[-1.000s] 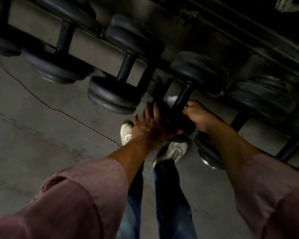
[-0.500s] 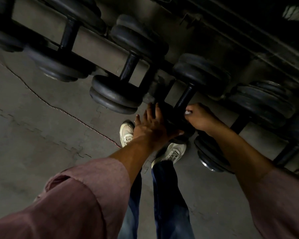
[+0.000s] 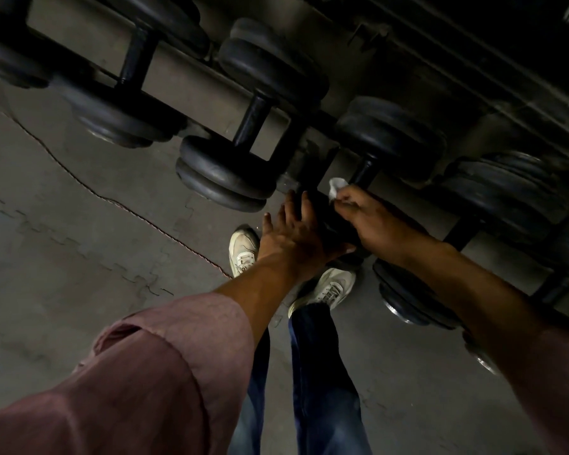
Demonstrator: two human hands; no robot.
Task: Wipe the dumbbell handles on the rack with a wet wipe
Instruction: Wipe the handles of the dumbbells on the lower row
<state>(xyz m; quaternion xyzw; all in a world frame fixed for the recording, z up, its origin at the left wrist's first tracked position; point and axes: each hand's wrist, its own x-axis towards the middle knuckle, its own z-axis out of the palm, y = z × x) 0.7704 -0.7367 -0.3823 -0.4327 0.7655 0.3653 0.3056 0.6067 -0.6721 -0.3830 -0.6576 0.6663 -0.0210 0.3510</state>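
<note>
Black dumbbells lie across a low grey rack (image 3: 191,83) that runs from upper left to right. My right hand (image 3: 372,221) pinches a white wet wipe (image 3: 337,187) against the lower part of a black dumbbell handle (image 3: 363,172), near its front weight. My left hand (image 3: 296,234) lies flat with straight fingers against the side of that dumbbell's front weight (image 3: 329,218), which both hands mostly hide. The neighbouring dumbbell to the left shows a bare black handle (image 3: 252,123).
More dumbbells sit on the rack to the far left (image 3: 122,123) and to the right (image 3: 506,198). My white shoes (image 3: 243,249) and jeans stand close to the rack on a grey tiled floor (image 3: 63,224). A thin cord (image 3: 128,208) crosses the floor.
My right hand has slid a little along the handle and more of the white wipe shows above its fingers. My left hand stays pressed on the front weight.
</note>
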